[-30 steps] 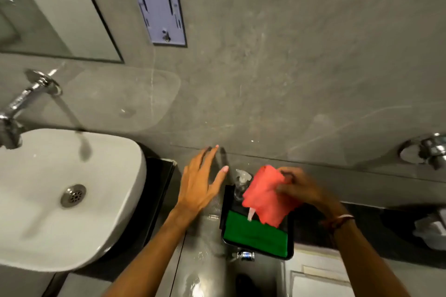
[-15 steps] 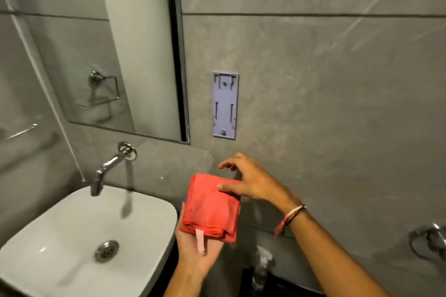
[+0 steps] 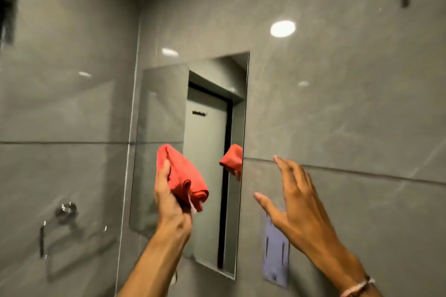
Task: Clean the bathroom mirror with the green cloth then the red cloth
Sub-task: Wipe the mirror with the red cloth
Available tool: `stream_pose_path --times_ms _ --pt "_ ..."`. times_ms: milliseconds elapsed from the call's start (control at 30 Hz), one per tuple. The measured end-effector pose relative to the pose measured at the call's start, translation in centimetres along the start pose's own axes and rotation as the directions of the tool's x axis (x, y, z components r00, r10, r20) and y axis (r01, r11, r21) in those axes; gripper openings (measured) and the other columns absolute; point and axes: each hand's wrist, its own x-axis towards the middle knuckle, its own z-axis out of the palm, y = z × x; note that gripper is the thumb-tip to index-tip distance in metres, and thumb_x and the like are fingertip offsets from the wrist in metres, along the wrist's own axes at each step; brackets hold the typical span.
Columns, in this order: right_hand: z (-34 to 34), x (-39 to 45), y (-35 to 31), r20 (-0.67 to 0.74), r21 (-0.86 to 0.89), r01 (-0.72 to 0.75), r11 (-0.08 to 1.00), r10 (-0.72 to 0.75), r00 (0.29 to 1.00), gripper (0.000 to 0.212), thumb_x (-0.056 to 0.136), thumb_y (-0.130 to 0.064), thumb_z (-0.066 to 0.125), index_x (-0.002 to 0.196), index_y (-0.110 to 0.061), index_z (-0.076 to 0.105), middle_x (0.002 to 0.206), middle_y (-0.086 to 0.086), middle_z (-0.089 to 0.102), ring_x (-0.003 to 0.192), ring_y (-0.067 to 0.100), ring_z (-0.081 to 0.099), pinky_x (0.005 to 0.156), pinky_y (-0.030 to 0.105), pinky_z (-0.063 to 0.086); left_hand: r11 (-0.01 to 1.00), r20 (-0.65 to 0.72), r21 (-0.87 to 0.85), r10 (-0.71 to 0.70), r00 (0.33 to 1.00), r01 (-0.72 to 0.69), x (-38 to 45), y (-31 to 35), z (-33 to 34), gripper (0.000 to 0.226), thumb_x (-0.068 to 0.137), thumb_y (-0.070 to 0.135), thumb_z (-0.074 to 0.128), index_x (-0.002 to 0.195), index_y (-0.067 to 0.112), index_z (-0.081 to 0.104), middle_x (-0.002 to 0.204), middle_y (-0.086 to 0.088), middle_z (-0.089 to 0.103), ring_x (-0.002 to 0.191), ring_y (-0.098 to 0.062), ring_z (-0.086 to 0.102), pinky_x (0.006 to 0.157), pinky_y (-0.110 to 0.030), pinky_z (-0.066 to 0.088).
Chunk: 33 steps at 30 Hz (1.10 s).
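Passed red cloth (image 3: 181, 177) from right hand (image 3: 293, 202) to left hand (image 3: 169, 196); left fingers (image 3: 165, 171) now clamped round folded wad, raised before mirror (image 3: 210, 152); right fingers (image 3: 281, 164) spread, bare, beside; red-cloth wipe apparently next

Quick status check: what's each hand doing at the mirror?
Left hand gripping red cloth, raised before mirror. Right hand open, empty. Nothing blocking the glass.
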Motion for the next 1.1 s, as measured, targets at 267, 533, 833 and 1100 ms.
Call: stream_pose_path --times_ms 267,533,833,1100 --pt "-6.1 13.0 -3.0 -0.33 -0.354 0.135 0.926 -0.258 0.908 0.083 0.084 -0.052 0.075 0.154 -0.014 0.049 0.155 0.019 0.052 0.143 0.037 0.052 0.113 0.051 0.048 0.414 0.387 0.497 0.681 0.621 -0.763 10.1 6.8 20.8 0.062 0.096 0.054 0.042 0.153 0.028 0.038 0.161 -0.013 0.039 0.143 -0.031 0.046 0.116 -0.053 0.043" --pt "-6.5 22.3 -0.6 -0.229 -0.571 0.104 0.814 -0.28 0.932 0.084 0.095 -0.058 0.056 0.163 -0.017 0.028 0.169 0.022 0.026 0.158 0.038 0.025 0.128 0.059 0.022 -0.206 0.74 0.625 0.464 0.488 -0.753 16.3 -0.5 24.2 0.063 0.099 0.061 0.019 0.153 0.048 -0.013 0.171 -0.01 -0.012 0.158 -0.034 -0.013 0.128 -0.059 -0.001" --pt "-1.4 26.0 0.7 -0.239 -0.72 0.061 0.691 -0.329 0.914 0.078 0.098 -0.063 0.03 0.164 -0.021 0.027 0.17 0.02 0.026 0.159 0.034 0.024 0.127 0.061 0.017 -0.337 0.817 0.486 0.502 0.283 -0.807 20.0 -0.3 24.0 0.06 0.102 0.048 0.023 0.16 0.039 0.006 0.173 -0.004 -0.001 0.16 -0.031 -0.003 0.126 -0.059 0.015" --pt "-1.4 26.3 1.2 -0.22 -0.744 0.052 0.666 -0.318 0.922 0.086 0.093 -0.07 0.016 0.165 -0.023 0.018 0.173 0.018 0.014 0.162 0.033 0.014 0.13 0.058 0.013 -0.149 0.629 0.681 0.621 0.468 -0.717 28.0 4.1 21.6 0.056 0.1 0.049 0.026 0.156 0.05 0.016 0.172 0.0 0.012 0.16 -0.028 0.005 0.124 -0.059 0.019"
